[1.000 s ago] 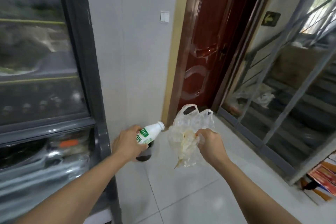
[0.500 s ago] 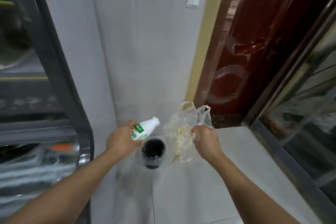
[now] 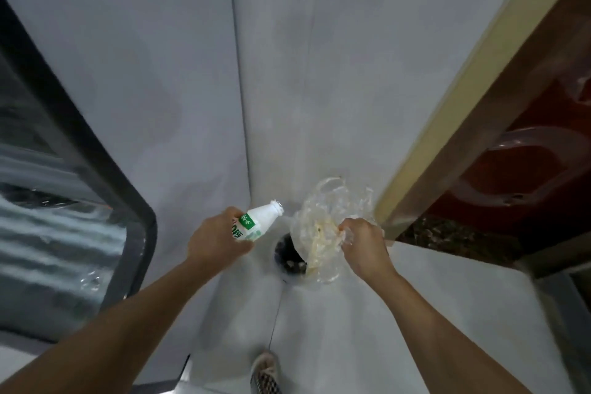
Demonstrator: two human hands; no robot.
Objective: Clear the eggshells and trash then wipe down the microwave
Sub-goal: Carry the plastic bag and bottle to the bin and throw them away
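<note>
**Drop the trash right into the bin**

The plastic bag [image 3: 323, 233] of eggshell bits hangs over the black bin [image 3: 287, 261]; my right hand [image 3: 364, 246] fingers pinch it. My left hand [image 3: 217, 238] fingers wrap the white bottle [image 3: 254, 222] beside the bin. I should go low, then let go.

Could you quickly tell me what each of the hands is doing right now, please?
Left hand: closed around a white bottle.
Right hand: closed on a clear plastic bag above the bin.
</note>
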